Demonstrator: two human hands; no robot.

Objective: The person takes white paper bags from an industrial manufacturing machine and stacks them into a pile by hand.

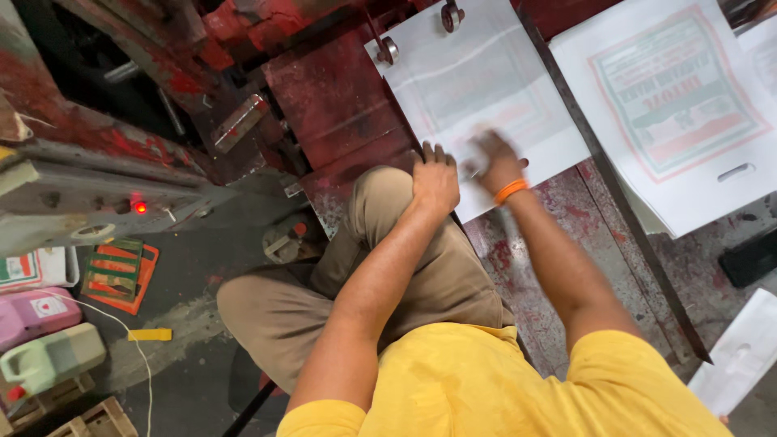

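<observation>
Left hand (435, 180) rests loosely curled on knee, grasping nothing; right hand (494, 162), blurred, presses white sheet (477, 89) on red table (340, 105), grip unclear. Best: flat palm, sheet square against rollers (388, 50).

Overhead indoor light, moderately bright and even. Your right hand (491, 159) is smeared by motion blur, its fingers indistinct; your left hand (435, 180) beside it is sharp. The white sheet (477, 89) under your right hand looks washed out, its print faint. Left of your left hand, the floor (194, 267) falls into dim shadow, where a red indicator lamp (140, 207) glows. Straight edges bow slightly toward the frame borders.
</observation>
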